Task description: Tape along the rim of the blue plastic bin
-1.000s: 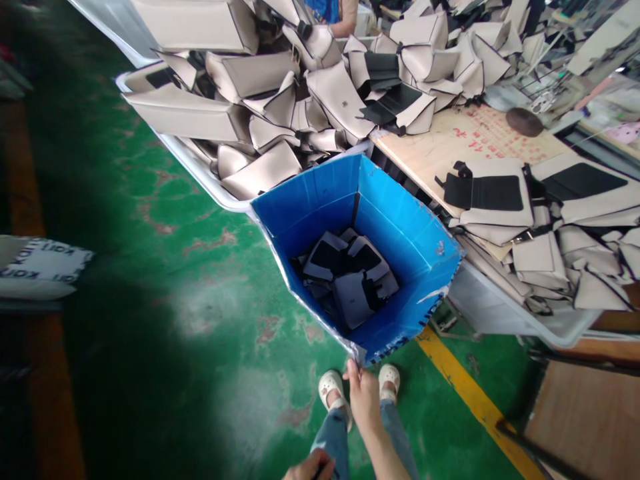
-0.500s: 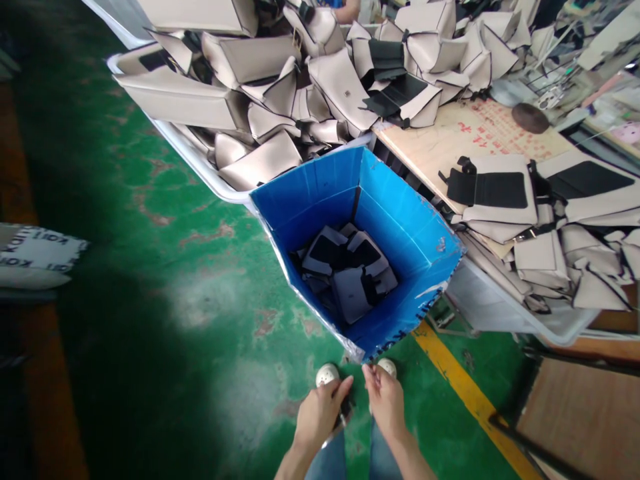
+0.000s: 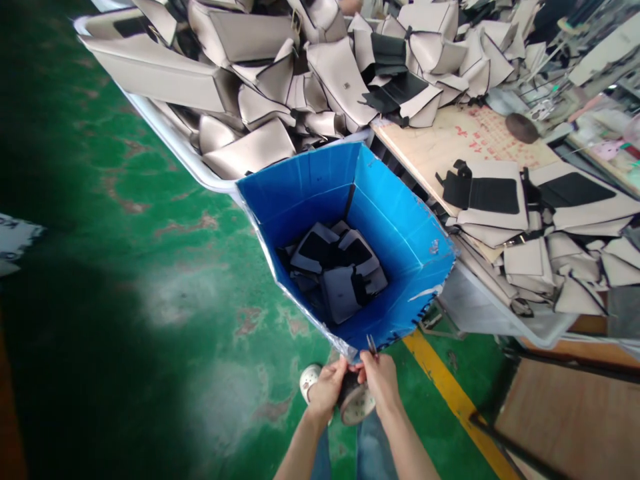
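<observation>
Pinching together now at the near corner of the blue corrugated bin (image 3: 400, 227), our left hand (image 3: 326, 387) and right hand (image 3: 381, 379) have closed around a small dark tool (image 3: 356, 399); half a second ago they were apart. Grey pieces (image 3: 340, 267) lie inside the bin, beside the counter (image 3: 450, 143).

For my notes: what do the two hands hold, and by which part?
Both hands, left and right, pinch the blue bin at its near bottom corner.

One blue bin (image 3: 400, 227) is standing on the floor, two hands (image 3: 327, 387) (image 3: 381, 379) are showing at its near corner, and one white shoe (image 3: 309, 380) is showing below; the beige pieces are lying too heaped to count.
</observation>
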`<action>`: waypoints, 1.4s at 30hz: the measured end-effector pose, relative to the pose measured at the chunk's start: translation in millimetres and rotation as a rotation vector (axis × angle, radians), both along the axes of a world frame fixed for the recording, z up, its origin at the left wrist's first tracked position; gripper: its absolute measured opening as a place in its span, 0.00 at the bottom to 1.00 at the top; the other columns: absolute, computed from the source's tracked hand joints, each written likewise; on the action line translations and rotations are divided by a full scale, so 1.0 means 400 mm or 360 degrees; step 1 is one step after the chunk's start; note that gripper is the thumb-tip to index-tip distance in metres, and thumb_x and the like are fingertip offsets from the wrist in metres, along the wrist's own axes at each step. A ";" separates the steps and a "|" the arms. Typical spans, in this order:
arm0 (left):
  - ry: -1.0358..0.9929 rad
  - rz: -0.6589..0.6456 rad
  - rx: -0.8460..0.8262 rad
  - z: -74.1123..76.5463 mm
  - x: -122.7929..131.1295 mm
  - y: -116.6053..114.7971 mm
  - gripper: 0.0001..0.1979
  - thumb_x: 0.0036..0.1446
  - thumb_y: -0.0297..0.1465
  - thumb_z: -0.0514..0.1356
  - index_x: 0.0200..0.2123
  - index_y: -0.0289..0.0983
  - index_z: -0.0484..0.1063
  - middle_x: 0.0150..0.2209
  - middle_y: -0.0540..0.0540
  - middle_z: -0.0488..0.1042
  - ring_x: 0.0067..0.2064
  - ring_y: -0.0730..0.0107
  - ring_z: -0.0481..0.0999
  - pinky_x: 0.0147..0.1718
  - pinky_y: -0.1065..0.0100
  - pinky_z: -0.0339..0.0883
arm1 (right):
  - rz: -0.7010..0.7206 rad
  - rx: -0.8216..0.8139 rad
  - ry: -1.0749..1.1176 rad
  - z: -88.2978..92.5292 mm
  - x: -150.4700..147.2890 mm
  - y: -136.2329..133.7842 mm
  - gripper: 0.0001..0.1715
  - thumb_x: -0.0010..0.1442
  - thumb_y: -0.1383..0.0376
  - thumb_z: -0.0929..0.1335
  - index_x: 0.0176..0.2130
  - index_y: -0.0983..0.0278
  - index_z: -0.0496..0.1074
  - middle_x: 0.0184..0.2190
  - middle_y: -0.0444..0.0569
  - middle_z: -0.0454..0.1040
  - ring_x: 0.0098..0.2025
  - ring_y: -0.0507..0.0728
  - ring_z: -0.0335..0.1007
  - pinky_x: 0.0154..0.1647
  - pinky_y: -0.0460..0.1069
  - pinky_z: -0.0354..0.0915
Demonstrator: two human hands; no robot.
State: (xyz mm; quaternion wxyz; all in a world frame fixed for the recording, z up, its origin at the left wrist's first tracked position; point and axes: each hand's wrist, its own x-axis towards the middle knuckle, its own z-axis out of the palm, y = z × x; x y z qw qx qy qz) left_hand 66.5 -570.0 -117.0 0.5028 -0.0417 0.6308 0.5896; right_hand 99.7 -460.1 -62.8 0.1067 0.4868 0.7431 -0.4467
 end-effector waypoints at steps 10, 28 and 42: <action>-0.0026 0.0069 -0.0016 0.011 -0.030 -0.029 0.30 0.48 0.58 0.50 0.27 0.35 0.69 0.26 0.49 0.73 0.30 0.68 0.72 0.31 0.70 0.65 | -0.0089 0.0425 -0.0371 0.058 -0.016 0.212 0.25 0.56 0.56 0.60 0.17 0.63 0.73 0.16 0.52 0.73 0.22 0.58 0.69 0.24 0.49 0.57; -0.0109 0.0167 0.0073 0.027 -0.039 -0.046 0.25 0.51 0.52 0.55 0.30 0.35 0.72 0.28 0.50 0.74 0.32 0.68 0.71 0.33 0.71 0.63 | 0.0657 0.0905 -0.0338 0.125 0.011 0.291 0.26 0.61 0.51 0.59 0.33 0.67 0.76 0.30 0.59 0.76 0.36 0.63 0.73 0.37 0.53 0.66; -0.0063 0.0127 -0.0014 0.032 -0.037 -0.041 0.23 0.53 0.51 0.53 0.33 0.36 0.72 0.29 0.50 0.74 0.33 0.68 0.72 0.33 0.73 0.63 | 0.1697 0.1178 0.0423 0.046 0.095 0.233 0.21 0.63 0.69 0.59 0.55 0.68 0.62 0.53 0.52 0.67 0.58 0.58 0.56 0.60 0.58 0.58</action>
